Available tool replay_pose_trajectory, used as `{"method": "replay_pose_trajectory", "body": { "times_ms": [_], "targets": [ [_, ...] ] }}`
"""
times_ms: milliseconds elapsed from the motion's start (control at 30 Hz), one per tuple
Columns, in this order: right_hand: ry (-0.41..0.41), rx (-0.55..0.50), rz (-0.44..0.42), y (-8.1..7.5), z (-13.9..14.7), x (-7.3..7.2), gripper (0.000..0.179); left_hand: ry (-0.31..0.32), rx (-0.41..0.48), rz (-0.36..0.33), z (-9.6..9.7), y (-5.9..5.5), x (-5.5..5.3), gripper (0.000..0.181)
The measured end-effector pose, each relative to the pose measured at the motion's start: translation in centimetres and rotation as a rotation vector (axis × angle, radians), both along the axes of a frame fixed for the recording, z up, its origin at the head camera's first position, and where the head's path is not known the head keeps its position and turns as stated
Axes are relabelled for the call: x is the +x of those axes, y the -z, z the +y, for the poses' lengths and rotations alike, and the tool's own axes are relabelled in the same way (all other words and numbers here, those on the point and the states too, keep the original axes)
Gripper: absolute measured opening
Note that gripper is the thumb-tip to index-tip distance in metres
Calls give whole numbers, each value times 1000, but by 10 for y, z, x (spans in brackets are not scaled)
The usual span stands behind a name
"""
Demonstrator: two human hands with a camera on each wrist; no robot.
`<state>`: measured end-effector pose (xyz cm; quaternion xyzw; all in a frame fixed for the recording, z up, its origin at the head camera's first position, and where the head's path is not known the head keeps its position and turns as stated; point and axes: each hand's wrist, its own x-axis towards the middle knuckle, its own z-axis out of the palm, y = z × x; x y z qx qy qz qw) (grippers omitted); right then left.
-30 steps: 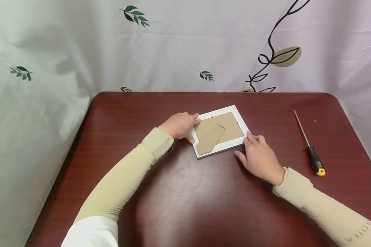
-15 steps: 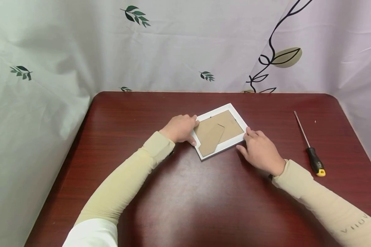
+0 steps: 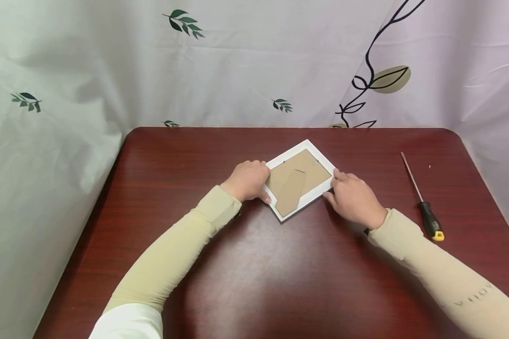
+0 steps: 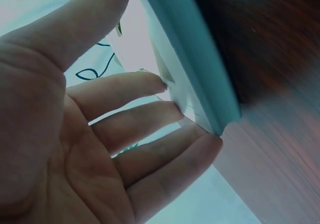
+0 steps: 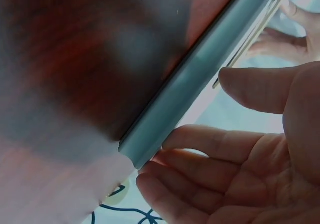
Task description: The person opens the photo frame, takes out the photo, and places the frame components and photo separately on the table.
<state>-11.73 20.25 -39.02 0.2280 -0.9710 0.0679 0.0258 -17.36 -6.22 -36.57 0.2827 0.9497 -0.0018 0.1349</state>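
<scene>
A white picture frame (image 3: 318, 189) lies back side up on the table, set at a slant. Its brown backing board (image 3: 320, 174) carries a brown easel stand (image 3: 291, 195) that lies flat against it. My left hand (image 3: 248, 181) holds the frame's left side, with the fingers at the far part and the thumb nearer. At the right corner, my right hand (image 3: 356, 197) holds the frame with its fingers on the edge and its thumb by the near side. In the left wrist view, fingertips (image 4: 212, 141) touch the frame's edge (image 4: 195, 59). The side facing the table is hidden.
To the right lies a screwdriver (image 3: 428, 219) with a black and yellow handle, its shaft pointing away. A tiny pale speck (image 3: 430, 166) is near its tip. Behind the dark red table (image 3: 186, 150) hangs a white curtain (image 3: 237, 61) with leaf prints.
The picture frame has turned clockwise on the table, its far corner moving left and its near corner right. Both hands have moved with it, the left slightly nearer, the right slightly away.
</scene>
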Motion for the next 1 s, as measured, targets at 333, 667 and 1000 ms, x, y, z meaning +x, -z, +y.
{"method": "replay_pose_trajectory", "body": {
  "times_ms": [333, 667, 1000],
  "targets": [
    [-61, -32, 52, 1, 3, -17, 19, -60, 35, 16, 3, 3, 7, 48],
    [-62, -61, -2, -1, 7, -27, 20, -122, 60, 36, 4, 5, 15, 47],
    [-46, -65, -56, -3, 6, -38, 29, -139, 70, 83, 8, 7, 25, 46]
  ]
}}
